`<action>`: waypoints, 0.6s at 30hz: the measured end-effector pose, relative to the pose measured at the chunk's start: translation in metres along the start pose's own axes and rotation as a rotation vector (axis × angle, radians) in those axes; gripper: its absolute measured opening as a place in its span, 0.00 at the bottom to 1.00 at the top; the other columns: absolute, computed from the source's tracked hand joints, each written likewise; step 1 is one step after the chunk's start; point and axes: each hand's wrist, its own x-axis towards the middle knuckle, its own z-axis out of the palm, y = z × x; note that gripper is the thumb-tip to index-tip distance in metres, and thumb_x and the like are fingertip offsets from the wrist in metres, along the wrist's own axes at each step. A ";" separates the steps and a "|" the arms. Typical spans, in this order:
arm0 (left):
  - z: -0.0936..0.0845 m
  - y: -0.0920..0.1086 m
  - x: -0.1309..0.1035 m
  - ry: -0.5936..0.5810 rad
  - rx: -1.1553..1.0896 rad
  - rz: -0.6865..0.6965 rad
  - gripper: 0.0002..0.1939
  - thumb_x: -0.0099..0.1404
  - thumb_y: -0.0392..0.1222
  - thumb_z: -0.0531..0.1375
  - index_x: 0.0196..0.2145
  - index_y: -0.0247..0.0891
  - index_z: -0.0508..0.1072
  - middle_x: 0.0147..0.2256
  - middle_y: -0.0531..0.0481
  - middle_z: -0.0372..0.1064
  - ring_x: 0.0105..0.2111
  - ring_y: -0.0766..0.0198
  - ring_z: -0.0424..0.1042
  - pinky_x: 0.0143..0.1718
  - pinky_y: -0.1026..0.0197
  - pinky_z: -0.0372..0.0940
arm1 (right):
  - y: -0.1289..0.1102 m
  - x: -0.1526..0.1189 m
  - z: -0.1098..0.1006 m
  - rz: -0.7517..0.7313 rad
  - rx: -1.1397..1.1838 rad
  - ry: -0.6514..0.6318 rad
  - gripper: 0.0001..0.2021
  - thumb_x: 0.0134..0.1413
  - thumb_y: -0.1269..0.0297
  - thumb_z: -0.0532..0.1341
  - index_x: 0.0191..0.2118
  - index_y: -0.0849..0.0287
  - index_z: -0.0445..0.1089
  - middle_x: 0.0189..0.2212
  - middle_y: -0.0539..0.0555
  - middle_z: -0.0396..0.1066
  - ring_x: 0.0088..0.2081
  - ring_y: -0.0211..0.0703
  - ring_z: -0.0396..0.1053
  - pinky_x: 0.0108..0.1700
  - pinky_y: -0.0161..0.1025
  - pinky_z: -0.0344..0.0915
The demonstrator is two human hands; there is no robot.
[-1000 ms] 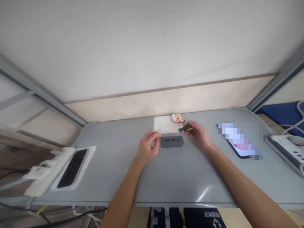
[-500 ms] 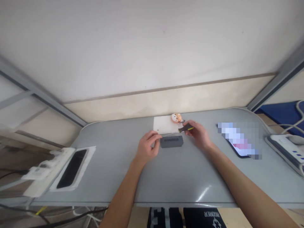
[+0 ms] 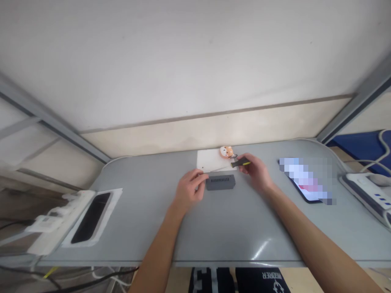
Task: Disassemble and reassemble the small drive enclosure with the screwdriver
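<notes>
My right hand (image 3: 255, 171) grips a screwdriver (image 3: 240, 163) by its black and yellow handle. The thin shaft points left over the far edge of a small dark grey slotted box (image 3: 220, 183) lying on the table. At the box's left end is my left hand (image 3: 191, 187), thumb and forefinger brought together close to the screwdriver's tip. Whatever those fingers pinch is too small to make out. Just behind the box lies a white sheet (image 3: 210, 158), with an orange and white animal-faced object (image 3: 226, 152) on its far right part.
On the right of the grey table (image 3: 146, 228) rest a phone with a lit, blurred screen (image 3: 305, 181) and a power strip (image 3: 366, 191). A dark phone (image 3: 91, 217) on white paper and another white power strip (image 3: 61, 224) with plugs are on the left. A wall closes the back.
The screwdriver has shifted slightly right and away from the box's left end, its tip a little higher. My left hand stays almost in place.
</notes>
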 end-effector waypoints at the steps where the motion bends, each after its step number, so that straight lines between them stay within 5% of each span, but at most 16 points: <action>1: -0.001 -0.001 0.000 0.002 -0.005 -0.004 0.15 0.67 0.27 0.52 0.42 0.41 0.75 0.38 0.47 0.73 0.36 0.62 0.72 0.38 0.59 0.68 | 0.000 0.000 0.000 -0.007 -0.041 0.031 0.16 0.61 0.49 0.60 0.37 0.56 0.77 0.24 0.52 0.69 0.25 0.39 0.58 0.28 0.38 0.54; 6: -0.010 -0.007 0.001 0.075 -0.054 -0.141 0.15 0.71 0.29 0.50 0.44 0.40 0.75 0.38 0.47 0.72 0.36 0.63 0.72 0.38 0.60 0.68 | 0.002 -0.005 0.006 -0.031 -0.335 -0.055 0.22 0.63 0.42 0.57 0.47 0.54 0.75 0.36 0.53 0.77 0.26 0.37 0.59 0.30 0.38 0.58; 11: -0.016 -0.009 0.003 0.148 -0.068 -0.210 0.14 0.74 0.32 0.50 0.42 0.40 0.75 0.39 0.47 0.72 0.38 0.63 0.72 0.40 0.59 0.69 | 0.013 -0.010 0.014 -0.017 -0.453 -0.207 0.25 0.63 0.40 0.56 0.55 0.51 0.71 0.46 0.56 0.78 0.35 0.44 0.70 0.35 0.41 0.65; 15: -0.013 0.000 0.003 0.082 -0.120 -0.188 0.10 0.72 0.36 0.55 0.47 0.41 0.74 0.42 0.46 0.74 0.40 0.61 0.73 0.45 0.55 0.70 | 0.014 -0.010 0.014 -0.040 -0.490 -0.295 0.22 0.65 0.43 0.56 0.56 0.51 0.70 0.52 0.56 0.76 0.51 0.50 0.72 0.46 0.43 0.66; 18: -0.006 0.009 0.003 0.016 -0.156 -0.152 0.12 0.69 0.37 0.59 0.50 0.41 0.73 0.46 0.44 0.74 0.45 0.58 0.74 0.50 0.52 0.70 | 0.010 -0.010 0.014 -0.008 -0.508 -0.313 0.21 0.66 0.44 0.56 0.55 0.50 0.71 0.50 0.54 0.77 0.48 0.49 0.72 0.46 0.44 0.65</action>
